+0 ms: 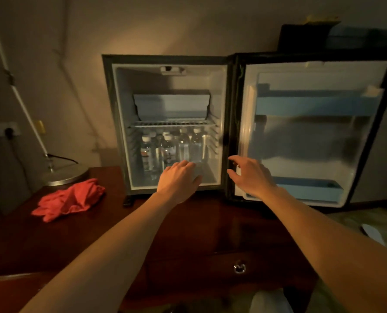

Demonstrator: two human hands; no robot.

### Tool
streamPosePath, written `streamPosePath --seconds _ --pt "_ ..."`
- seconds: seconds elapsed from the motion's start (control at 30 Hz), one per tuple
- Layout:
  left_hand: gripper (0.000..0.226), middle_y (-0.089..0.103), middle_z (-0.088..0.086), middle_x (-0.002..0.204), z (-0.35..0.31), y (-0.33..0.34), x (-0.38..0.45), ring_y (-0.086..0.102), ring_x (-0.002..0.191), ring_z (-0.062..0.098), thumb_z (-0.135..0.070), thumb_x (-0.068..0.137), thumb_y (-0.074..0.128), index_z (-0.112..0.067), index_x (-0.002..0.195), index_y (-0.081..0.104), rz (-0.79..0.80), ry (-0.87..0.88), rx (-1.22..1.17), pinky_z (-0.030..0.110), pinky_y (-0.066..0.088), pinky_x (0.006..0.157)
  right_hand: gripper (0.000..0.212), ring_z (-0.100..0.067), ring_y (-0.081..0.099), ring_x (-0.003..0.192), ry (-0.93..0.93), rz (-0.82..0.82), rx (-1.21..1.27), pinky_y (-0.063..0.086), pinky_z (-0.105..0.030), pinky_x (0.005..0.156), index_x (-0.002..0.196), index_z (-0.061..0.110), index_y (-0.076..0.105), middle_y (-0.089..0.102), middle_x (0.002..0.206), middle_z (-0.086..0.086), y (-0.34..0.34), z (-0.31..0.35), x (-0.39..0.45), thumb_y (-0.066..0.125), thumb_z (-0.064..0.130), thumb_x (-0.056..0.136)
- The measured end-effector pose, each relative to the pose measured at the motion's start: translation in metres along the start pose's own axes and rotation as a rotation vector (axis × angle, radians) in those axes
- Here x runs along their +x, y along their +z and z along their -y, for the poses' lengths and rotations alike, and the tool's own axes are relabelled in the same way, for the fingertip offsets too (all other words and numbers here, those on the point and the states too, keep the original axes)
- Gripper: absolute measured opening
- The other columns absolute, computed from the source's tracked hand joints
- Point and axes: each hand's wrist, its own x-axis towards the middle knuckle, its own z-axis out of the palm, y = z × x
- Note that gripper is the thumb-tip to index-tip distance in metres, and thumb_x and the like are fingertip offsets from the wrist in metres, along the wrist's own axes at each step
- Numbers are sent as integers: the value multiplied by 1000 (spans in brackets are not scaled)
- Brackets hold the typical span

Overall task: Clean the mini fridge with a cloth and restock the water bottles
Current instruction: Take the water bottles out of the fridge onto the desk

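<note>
The mini fridge [111,123] stands open on a dark wooden cabinet, its door [300,141] swung out to the right. Several clear water bottles [168,147] with white caps stand under the wire shelf [172,124]. My left hand [179,180] reaches onto the fridge floor and curls round a clear water bottle [198,170] at the front right of the group. Hovering by the hinge edge, my right hand [251,175] holds nothing, its fingers loosely bent. A red cloth [70,199] lies crumpled on the cabinet top, left of the fridge.
A lamp's round metal base [63,176] and slanted pole stand at the back left, behind the cloth. Wall sockets [0,132] with plugs are at far left. A drawer with a metal handle [240,267] is below. Blue door shelves [312,105] hold nothing.
</note>
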Motion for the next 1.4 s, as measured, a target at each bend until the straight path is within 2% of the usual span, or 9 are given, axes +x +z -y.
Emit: streamPosePath --seconds 0.13,0.33,0.47,0.7,0.8,1.0,1.13,1.23,1.4 --pt "48 54 -3 137 33 -13 4 54 121 20 -51 96 47 -27 138 48 8 -45 27 39 46 97 43 -24 62 103 -54 0 50 48 -33 78 138 26 48 63 121 -3 8 23 29 54 35 97" --pt "47 57 1 133 60 -26 22 59 113 22 -43 95 52 -21 136 48 -19 -82 64 37 47 87 45 -23 64 99 -80 -15 79 56 -40 79 139 26 47 66 114 -4 11 41 59 56 34 96" --pt "46 58 2 131 70 -27 35 62 107 21 -42 95 53 -20 135 48 -42 -61 56 35 50 84 46 -22 64 100 -86 -13 106 54 -34 79 139 26 47 65 115 -3 14 43 78 57 32 95" --pt "43 58 4 130 87 -12 56 63 102 20 -37 95 54 -18 133 49 -17 -56 25 35 55 82 46 -19 63 102 -59 59 88 53 -32 81 140 27 47 64 118 -2 29 41 102 58 32 95" --pt "39 60 1 126 90 -3 65 63 98 18 -36 94 53 -20 130 51 -7 -78 15 34 56 78 41 -18 63 103 -72 56 86 54 -34 82 135 25 52 64 118 0 29 38 104 58 30 95" --pt "31 60 1 117 76 12 82 57 84 13 -30 94 56 -17 122 53 6 -36 -24 31 55 73 31 -17 65 89 -37 -31 119 57 -38 77 123 25 58 68 106 1 11 17 106 59 31 93" --pt "37 59 1 123 71 20 85 62 92 15 -32 95 55 -17 129 51 22 -21 -36 32 56 77 32 -17 64 92 -47 21 130 55 -35 81 126 21 57 67 109 0 11 17 105 59 28 94" --pt "37 60 2 121 76 24 85 62 92 16 -32 94 55 -18 128 51 25 -16 -41 35 56 78 36 -19 64 102 -52 59 124 53 -33 85 129 20 56 65 117 -2 17 21 107 60 28 94" --pt "36 60 2 117 83 23 86 59 86 13 -31 94 57 -18 126 52 26 -34 -38 29 55 72 39 -20 61 112 -48 78 123 52 -36 93 131 17 56 63 126 -4 28 26 113 61 25 94"
